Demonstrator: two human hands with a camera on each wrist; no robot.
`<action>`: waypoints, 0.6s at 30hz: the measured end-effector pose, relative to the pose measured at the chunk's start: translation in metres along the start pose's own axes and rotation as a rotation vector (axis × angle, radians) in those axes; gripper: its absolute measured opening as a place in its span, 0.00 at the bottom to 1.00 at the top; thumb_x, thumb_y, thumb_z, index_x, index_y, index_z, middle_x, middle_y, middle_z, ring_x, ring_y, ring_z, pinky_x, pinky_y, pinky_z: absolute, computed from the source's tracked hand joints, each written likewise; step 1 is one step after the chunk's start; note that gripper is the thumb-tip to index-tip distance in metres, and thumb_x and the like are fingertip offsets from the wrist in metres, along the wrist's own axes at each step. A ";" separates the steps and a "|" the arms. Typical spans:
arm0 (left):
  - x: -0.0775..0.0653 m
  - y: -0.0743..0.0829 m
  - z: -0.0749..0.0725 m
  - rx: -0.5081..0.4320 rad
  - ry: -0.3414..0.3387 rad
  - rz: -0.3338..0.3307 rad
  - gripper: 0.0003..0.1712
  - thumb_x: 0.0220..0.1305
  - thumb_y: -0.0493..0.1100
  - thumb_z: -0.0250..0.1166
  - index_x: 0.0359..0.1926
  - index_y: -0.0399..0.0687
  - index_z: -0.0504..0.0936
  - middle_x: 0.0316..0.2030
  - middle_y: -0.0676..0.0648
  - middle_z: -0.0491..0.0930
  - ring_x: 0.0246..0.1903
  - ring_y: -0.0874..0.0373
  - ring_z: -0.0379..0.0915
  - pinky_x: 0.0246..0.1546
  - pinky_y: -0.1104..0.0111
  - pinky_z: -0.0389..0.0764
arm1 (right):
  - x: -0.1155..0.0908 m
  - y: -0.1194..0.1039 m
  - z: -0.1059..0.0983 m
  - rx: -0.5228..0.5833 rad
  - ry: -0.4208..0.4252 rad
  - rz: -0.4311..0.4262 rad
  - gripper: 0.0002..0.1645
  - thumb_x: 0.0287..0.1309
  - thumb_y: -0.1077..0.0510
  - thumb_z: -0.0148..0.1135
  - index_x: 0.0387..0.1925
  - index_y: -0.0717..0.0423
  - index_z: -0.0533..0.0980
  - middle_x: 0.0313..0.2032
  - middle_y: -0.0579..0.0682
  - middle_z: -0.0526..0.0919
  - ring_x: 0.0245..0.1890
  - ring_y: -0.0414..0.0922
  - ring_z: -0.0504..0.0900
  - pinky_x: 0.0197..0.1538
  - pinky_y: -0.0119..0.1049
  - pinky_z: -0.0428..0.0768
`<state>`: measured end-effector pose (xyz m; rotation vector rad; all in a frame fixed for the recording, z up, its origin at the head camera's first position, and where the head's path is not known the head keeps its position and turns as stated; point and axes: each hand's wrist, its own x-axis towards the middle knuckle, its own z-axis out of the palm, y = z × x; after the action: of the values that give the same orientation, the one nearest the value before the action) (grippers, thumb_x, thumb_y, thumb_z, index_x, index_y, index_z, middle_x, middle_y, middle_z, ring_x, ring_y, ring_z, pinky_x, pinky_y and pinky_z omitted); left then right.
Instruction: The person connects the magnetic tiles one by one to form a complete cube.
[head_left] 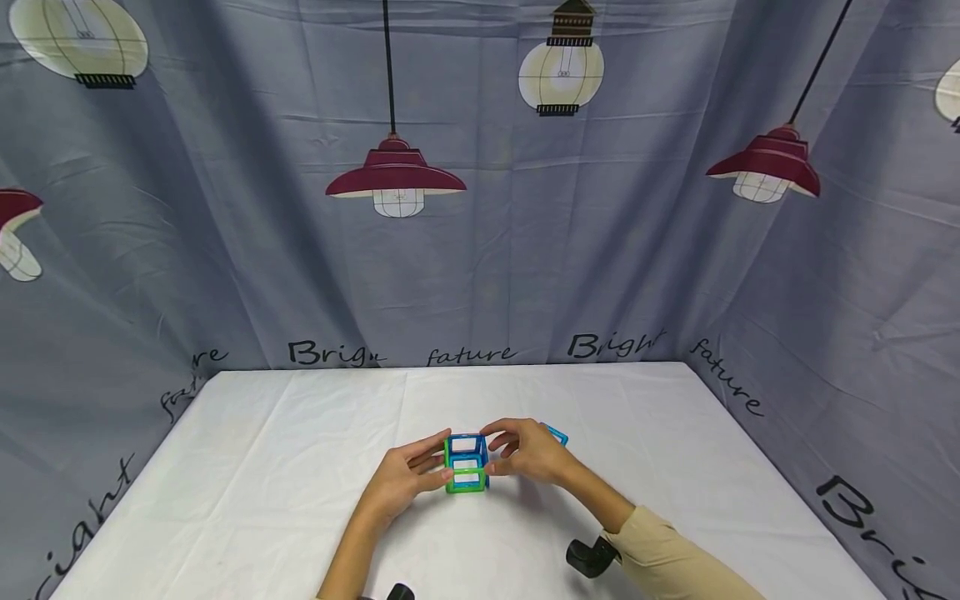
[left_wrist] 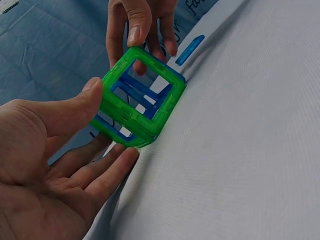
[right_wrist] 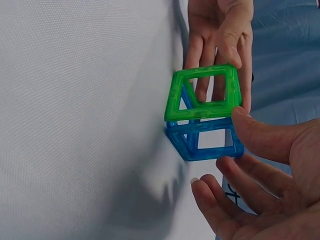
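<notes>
A small cube of magnetic building tiles (head_left: 467, 456) stands on the white cloth between the two hands. Its green square frames (left_wrist: 131, 120) face the near and left sides, while blue square frames (right_wrist: 205, 125) form the right and other sides. From the left, my left hand (head_left: 399, 485) holds the cube, thumb at the near green frame and fingers along its left side. Opposite it, my right hand (head_left: 534, 452) grips the right side, its thumb on the near edge and its index finger at the far top edge.
A loose blue magnetic tile (head_left: 557, 434) lies on the table just beyond the right hand. White cloth covers the table (head_left: 262, 483), and a grey-blue curtain (head_left: 480, 275) with printed lamps hangs behind. A black wrist camera (head_left: 591, 557) sits under the right sleeve.
</notes>
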<state>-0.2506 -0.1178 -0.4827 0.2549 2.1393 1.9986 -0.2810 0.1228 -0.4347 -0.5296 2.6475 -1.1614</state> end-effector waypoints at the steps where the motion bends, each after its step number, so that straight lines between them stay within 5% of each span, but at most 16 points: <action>1: 0.000 0.000 0.000 -0.006 0.000 0.002 0.38 0.61 0.37 0.73 0.72 0.44 0.71 0.70 0.37 0.71 0.69 0.38 0.68 0.61 0.61 0.80 | 0.000 0.000 0.000 0.002 -0.001 -0.001 0.31 0.48 0.59 0.80 0.56 0.55 0.81 0.45 0.55 0.88 0.45 0.52 0.84 0.47 0.46 0.84; 18: 0.002 -0.002 0.000 -0.017 0.013 -0.009 0.38 0.60 0.37 0.74 0.71 0.44 0.72 0.69 0.37 0.72 0.67 0.40 0.71 0.60 0.63 0.81 | 0.001 0.004 0.000 0.089 -0.023 0.030 0.30 0.50 0.61 0.79 0.57 0.57 0.80 0.42 0.55 0.88 0.41 0.47 0.88 0.45 0.43 0.86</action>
<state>-0.2522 -0.1176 -0.4849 0.2295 2.1264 2.0180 -0.2829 0.1251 -0.4376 -0.4827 2.5620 -1.2497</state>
